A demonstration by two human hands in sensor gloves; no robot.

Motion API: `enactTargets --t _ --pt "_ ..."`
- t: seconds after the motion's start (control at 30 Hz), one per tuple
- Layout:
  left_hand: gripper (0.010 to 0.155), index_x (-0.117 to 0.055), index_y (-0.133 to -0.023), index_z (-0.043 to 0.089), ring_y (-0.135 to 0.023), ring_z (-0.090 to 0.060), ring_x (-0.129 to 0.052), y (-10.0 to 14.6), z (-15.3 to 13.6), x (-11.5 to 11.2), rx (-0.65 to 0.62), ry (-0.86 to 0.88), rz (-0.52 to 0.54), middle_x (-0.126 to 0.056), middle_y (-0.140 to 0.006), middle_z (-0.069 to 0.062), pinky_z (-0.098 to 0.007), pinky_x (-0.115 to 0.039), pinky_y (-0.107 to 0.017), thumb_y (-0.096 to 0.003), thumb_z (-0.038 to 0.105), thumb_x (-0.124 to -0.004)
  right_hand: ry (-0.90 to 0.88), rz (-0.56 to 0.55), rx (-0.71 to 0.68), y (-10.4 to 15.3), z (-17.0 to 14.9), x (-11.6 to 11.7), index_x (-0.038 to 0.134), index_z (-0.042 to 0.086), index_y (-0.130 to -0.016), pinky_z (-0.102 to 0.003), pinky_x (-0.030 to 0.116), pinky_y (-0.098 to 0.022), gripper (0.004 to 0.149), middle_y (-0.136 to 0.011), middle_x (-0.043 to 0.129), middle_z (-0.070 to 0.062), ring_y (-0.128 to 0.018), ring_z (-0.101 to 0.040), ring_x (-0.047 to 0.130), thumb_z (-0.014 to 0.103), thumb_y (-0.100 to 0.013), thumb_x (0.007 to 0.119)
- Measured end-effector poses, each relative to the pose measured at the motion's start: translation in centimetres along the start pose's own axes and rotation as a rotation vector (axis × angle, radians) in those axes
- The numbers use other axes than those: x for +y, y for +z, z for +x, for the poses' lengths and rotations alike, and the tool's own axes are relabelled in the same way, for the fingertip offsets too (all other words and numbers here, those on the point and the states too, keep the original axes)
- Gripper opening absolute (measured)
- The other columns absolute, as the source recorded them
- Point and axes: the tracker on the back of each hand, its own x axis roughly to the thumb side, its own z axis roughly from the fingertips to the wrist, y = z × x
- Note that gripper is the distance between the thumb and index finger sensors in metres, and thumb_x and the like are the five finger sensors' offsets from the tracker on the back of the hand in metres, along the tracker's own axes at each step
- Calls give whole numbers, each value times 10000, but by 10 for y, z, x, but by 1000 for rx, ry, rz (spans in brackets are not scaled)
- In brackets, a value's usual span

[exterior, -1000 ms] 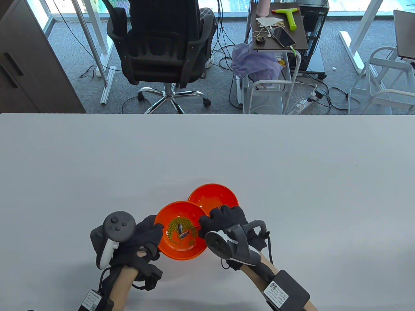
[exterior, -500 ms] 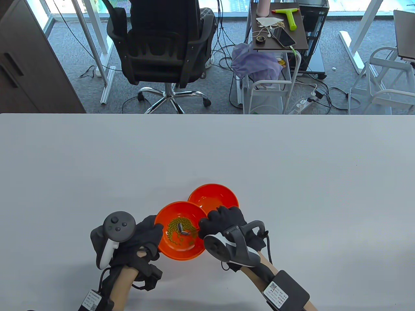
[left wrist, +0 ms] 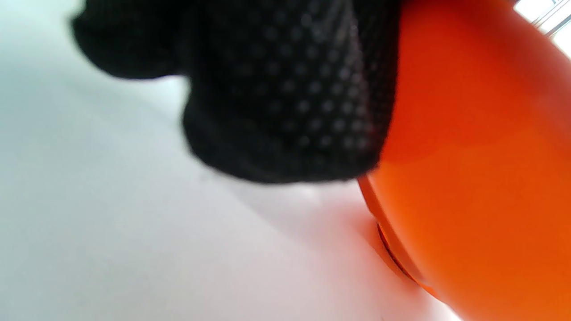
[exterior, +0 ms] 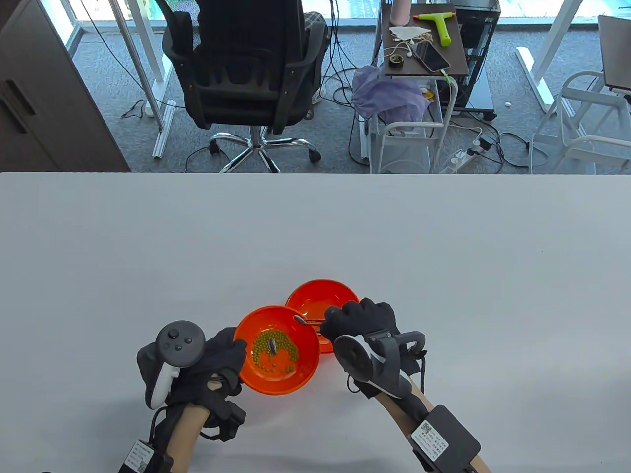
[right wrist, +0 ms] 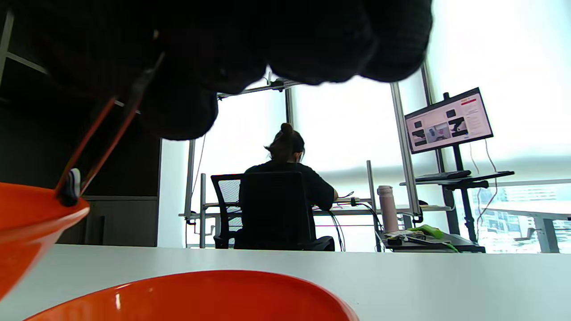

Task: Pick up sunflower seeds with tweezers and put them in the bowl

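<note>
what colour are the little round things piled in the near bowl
Green; the beans in the near orange bowl show best in the table view.

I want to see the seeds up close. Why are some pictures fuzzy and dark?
Left wrist view: too close, so the left hand and near bowl blur. Right wrist view: bright windows behind make the right hand a dark shape, though the tweezers show one seed. Table view: even light, sharp, seeds small.

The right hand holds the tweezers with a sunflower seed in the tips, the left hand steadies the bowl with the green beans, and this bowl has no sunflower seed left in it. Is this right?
Not entirely. In the table view one dark sunflower seed lies on the green beans in the near bowl. The rest is right: the right hand holds the tweezers with a seed in the tips, and the left hand rests against that bowl.
</note>
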Motion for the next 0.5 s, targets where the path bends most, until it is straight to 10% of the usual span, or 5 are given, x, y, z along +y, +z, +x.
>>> enactTargets --t 0.5 --pt "511 -824 -876 99 -85 -158 -1087 0 0 1 6 1 0 -1078 -350 -46 -370 -943 -198 -464 395 -759 121 108 98 -5 -30 31 1077 300 -568 -374 851 -465 382 -373 964 113 -293 -111 941 493 -297 888"
